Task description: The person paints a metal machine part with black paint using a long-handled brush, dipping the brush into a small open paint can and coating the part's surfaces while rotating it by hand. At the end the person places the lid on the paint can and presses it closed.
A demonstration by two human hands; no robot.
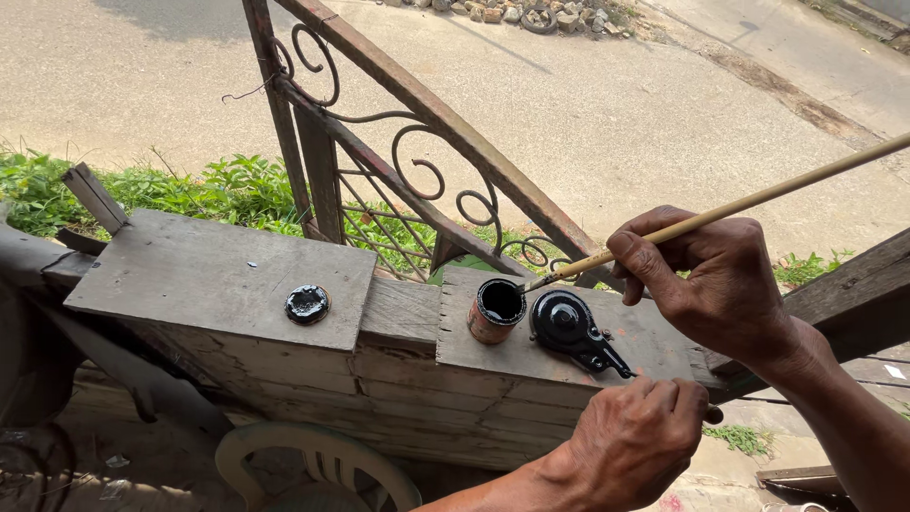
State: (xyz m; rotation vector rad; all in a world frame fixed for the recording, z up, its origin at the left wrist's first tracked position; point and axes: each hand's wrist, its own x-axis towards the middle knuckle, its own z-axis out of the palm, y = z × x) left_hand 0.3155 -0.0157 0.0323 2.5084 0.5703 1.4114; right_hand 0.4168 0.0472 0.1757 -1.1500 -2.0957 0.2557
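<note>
My right hand [711, 284] grips a long thin wooden brush [758, 201], whose tip rests at the rim of a small rusty can [495, 311] of black paint. Just right of the can, a black-painted round metal part [569, 327] with a narrow arm lies on the wooden plank top [218, 270]. My left hand [637, 438] is a closed fist below that arm's end. A short dark stub [714, 414] pokes out of its right side; what it belongs to is hidden.
The can's lid [307, 303], wet with black paint, lies on the left plank. A rusty iron gate frame with scrollwork [417, 161] leans behind the planks. Below them stands a pale plastic chair [322, 466]. Grass and a concrete road lie beyond.
</note>
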